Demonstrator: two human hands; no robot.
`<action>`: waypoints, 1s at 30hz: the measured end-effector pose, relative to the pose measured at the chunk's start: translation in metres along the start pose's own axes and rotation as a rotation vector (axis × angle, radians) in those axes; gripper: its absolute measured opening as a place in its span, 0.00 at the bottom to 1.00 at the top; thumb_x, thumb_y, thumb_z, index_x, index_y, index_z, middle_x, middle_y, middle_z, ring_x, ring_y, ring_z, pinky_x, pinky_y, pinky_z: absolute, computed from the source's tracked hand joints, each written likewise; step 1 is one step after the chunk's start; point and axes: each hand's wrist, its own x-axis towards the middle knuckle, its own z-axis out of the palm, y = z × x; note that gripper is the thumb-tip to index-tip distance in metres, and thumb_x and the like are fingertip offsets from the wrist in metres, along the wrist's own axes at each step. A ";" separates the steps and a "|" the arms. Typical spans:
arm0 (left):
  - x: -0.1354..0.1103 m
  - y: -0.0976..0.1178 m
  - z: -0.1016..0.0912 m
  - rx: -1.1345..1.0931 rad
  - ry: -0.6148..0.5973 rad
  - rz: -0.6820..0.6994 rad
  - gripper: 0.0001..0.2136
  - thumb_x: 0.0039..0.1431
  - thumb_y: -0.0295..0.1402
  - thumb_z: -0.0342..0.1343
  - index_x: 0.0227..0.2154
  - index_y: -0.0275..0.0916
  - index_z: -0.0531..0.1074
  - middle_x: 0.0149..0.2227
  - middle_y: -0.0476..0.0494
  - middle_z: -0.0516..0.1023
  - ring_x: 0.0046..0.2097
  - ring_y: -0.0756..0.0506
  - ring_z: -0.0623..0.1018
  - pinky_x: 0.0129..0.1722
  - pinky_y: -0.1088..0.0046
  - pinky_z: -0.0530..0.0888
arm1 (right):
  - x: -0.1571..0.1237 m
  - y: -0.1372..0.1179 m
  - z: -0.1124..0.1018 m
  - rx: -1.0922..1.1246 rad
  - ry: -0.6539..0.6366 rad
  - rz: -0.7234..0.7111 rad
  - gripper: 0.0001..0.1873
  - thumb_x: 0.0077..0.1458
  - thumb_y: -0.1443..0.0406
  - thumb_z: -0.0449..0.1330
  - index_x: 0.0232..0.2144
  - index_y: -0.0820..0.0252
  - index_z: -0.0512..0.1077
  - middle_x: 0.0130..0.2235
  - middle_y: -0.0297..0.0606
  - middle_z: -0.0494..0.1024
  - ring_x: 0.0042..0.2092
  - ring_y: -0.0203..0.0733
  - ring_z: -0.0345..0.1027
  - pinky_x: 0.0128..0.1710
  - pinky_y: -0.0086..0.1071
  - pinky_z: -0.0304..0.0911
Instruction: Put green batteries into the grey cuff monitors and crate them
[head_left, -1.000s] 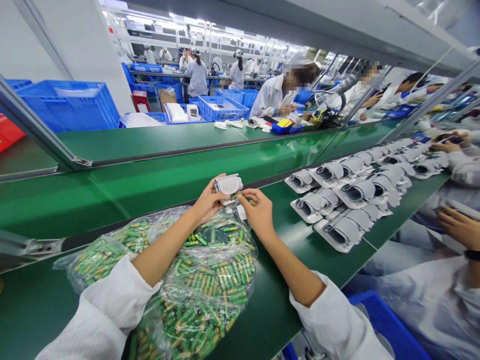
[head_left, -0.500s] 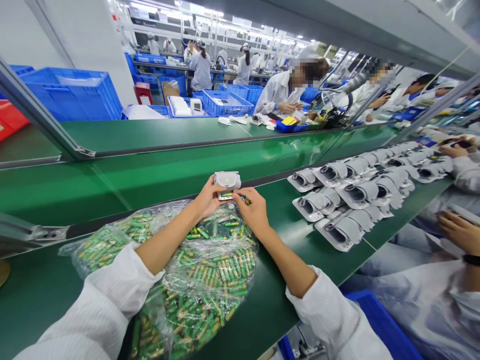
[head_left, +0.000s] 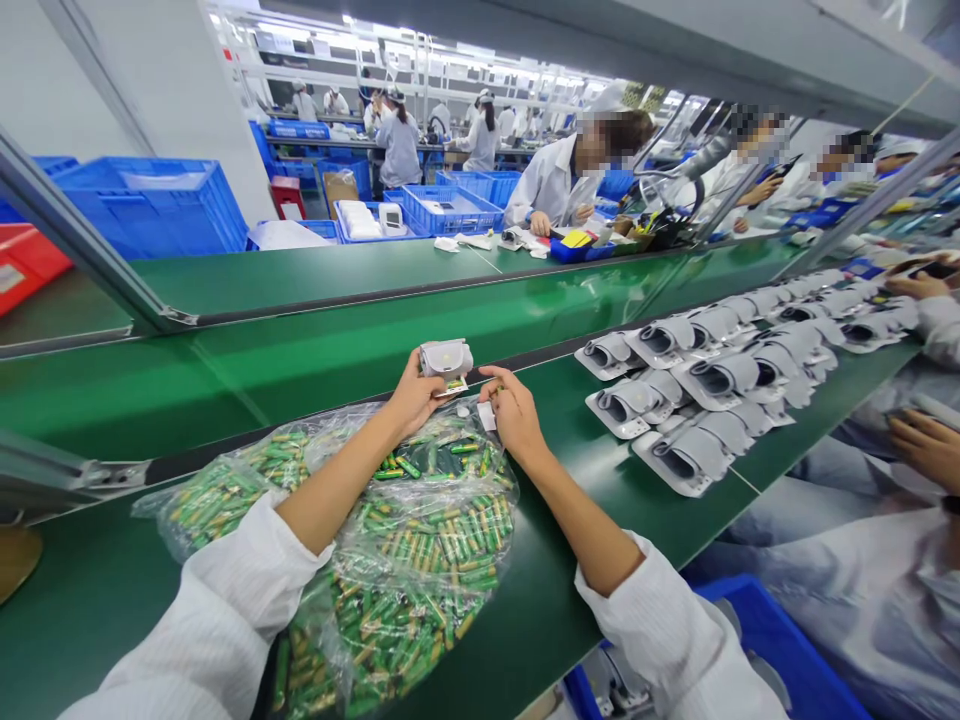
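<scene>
My left hand [head_left: 415,393] grips a small white device [head_left: 445,358] above the green bench, and green batteries show in its open underside. My right hand [head_left: 512,412] sits just right of the device, fingers curled near a small white cover piece [head_left: 487,415] on the bench; whether they hold anything is hidden. Both forearms lie over clear plastic bags of green batteries [head_left: 420,560].
A cluster of several white cuffed devices [head_left: 697,390] lies on the bench to the right. A co-worker's hands [head_left: 926,445] are at the far right. Blue crates [head_left: 154,205] and seated workers line the far side of the green conveyor [head_left: 300,345].
My right hand has drawn back slightly from the device and lowered toward the bench. The device in my left hand tilted a little, showing batteries in it.
</scene>
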 end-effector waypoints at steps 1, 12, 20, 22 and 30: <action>0.000 -0.002 -0.001 0.006 0.009 -0.001 0.46 0.33 0.18 0.60 0.61 0.53 0.63 0.54 0.46 0.78 0.51 0.40 0.82 0.49 0.60 0.81 | 0.000 0.002 0.001 0.037 0.002 0.020 0.23 0.61 0.64 0.49 0.55 0.62 0.73 0.37 0.37 0.80 0.34 0.41 0.69 0.39 0.34 0.67; 0.008 -0.011 -0.005 0.012 0.106 -0.003 0.43 0.34 0.14 0.63 0.58 0.41 0.63 0.42 0.46 0.80 0.39 0.46 0.80 0.41 0.72 0.76 | -0.004 0.009 0.008 0.326 0.113 0.060 0.21 0.58 0.56 0.68 0.50 0.56 0.72 0.48 0.43 0.80 0.51 0.48 0.82 0.57 0.43 0.75; 0.005 -0.010 -0.004 -0.008 0.010 -0.055 0.28 0.37 0.18 0.64 0.45 0.39 0.68 0.40 0.45 0.80 0.43 0.43 0.82 0.51 0.60 0.79 | -0.006 -0.005 0.007 0.216 0.229 -0.071 0.13 0.59 0.58 0.69 0.44 0.57 0.82 0.46 0.43 0.83 0.46 0.46 0.80 0.50 0.43 0.79; 0.003 -0.009 -0.004 -0.024 -0.025 -0.062 0.26 0.38 0.19 0.63 0.44 0.38 0.69 0.41 0.43 0.80 0.44 0.42 0.82 0.52 0.59 0.79 | -0.008 -0.008 0.007 0.122 0.217 -0.186 0.09 0.62 0.59 0.67 0.43 0.55 0.82 0.46 0.42 0.82 0.46 0.45 0.80 0.49 0.42 0.80; -0.004 -0.006 -0.001 -0.022 -0.160 -0.123 0.28 0.42 0.21 0.66 0.49 0.39 0.68 0.44 0.41 0.82 0.45 0.40 0.84 0.57 0.50 0.79 | -0.005 0.002 0.008 -0.291 0.218 -0.477 0.07 0.69 0.64 0.61 0.45 0.55 0.80 0.44 0.44 0.85 0.47 0.50 0.79 0.51 0.47 0.76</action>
